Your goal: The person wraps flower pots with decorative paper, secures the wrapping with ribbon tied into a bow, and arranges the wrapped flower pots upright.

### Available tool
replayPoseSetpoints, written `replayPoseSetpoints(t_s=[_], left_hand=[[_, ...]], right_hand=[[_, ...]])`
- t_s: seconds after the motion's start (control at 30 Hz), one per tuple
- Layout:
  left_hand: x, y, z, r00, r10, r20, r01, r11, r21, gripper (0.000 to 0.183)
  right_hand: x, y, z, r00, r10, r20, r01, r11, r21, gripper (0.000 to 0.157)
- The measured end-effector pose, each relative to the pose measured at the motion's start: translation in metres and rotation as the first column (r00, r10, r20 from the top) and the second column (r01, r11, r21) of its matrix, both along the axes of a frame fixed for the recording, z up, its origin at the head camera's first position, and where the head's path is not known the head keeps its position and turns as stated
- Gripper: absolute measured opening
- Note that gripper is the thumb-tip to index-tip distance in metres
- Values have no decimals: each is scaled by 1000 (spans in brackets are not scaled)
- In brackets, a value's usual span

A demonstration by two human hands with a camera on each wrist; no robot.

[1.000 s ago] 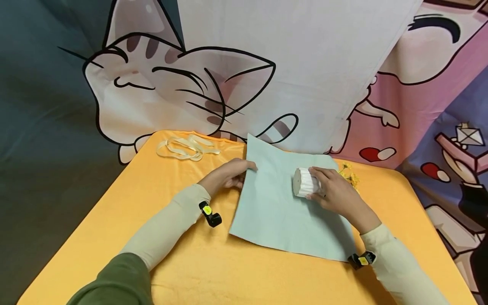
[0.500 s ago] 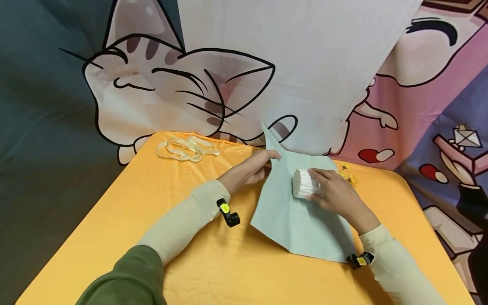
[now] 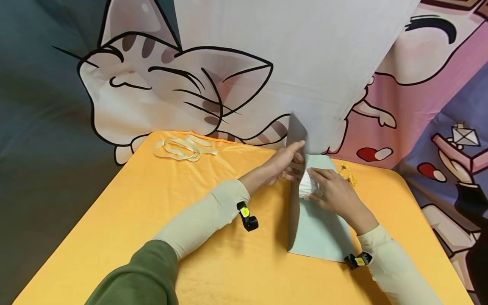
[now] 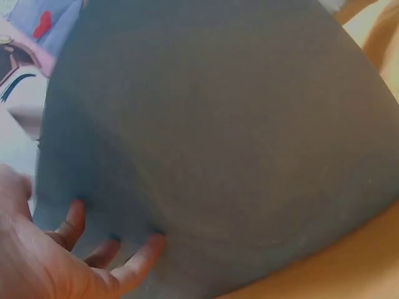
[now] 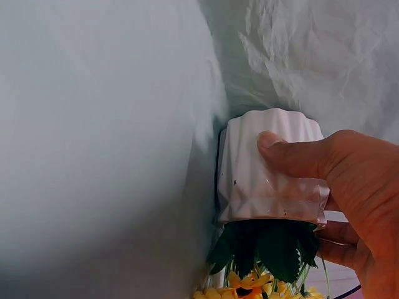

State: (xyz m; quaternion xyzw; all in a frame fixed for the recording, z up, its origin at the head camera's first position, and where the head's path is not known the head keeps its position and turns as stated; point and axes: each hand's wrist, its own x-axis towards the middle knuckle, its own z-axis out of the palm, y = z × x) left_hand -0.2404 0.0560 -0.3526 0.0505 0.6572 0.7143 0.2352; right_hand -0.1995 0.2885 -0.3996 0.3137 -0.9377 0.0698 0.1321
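Observation:
A white ridged flower pot point(image 3: 308, 186) lies on its side on a sheet of pale blue-green wrapping paper point(image 3: 324, 237). My right hand point(image 3: 335, 195) grips it, the thumb across its wall in the right wrist view. Yellow flowers point(image 5: 246, 283) and dark green leaves point(image 5: 280, 249) come out of its mouth. The paper's left part stands up, bent over toward the pot's base and hiding some of it. My left hand point(image 3: 280, 165) presses on the outside of this raised flap; its spread fingertips touch the paper point(image 4: 218, 124) in the left wrist view.
A loosely coiled cream ribbon point(image 3: 183, 148) lies at the back left of the yellow-covered table point(image 3: 228, 262). Behind the table hangs a cartoon-printed cloth point(image 3: 228, 84). Both wrists wear small black camera mounts.
My left hand has moved right, lifting the paper's left side from nearly flat to upright against the pot; its fingers now spread behind the flap. The right hand and pot have stayed in place.

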Motion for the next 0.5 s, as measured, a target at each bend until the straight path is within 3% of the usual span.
replayPoseSetpoints(t_s=[0.07, 0.23, 0.33, 0.37, 0.43, 0.5], left_hand=[[1, 2, -5, 999, 39, -19, -39, 999, 2, 56], [3, 5, -28, 983, 170, -65, -166, 984, 58, 23], [5, 6, -39, 971, 233, -55, -228, 970, 84, 21], [5, 7, -42, 968, 246, -43, -242, 966, 90, 20], [5, 8, -46, 964, 264, -28, -261, 961, 91, 18], [5, 10, -49, 963, 268, -27, -265, 962, 68, 16]], right_hand=[[0, 0, 0, 1000, 3, -2, -3, 1000, 2, 84], [-1, -1, -1, 1000, 2, -1, -2, 1000, -3, 83], [-1, -1, -2, 1000, 11, -15, -11, 1000, 3, 79], [-1, -1, -3, 999, 20, -27, -20, 1000, 4, 73], [-2, 0, -4, 998, 36, -55, -36, 999, -1, 41], [-2, 1, -6, 996, 52, -67, -54, 998, -34, 24]])
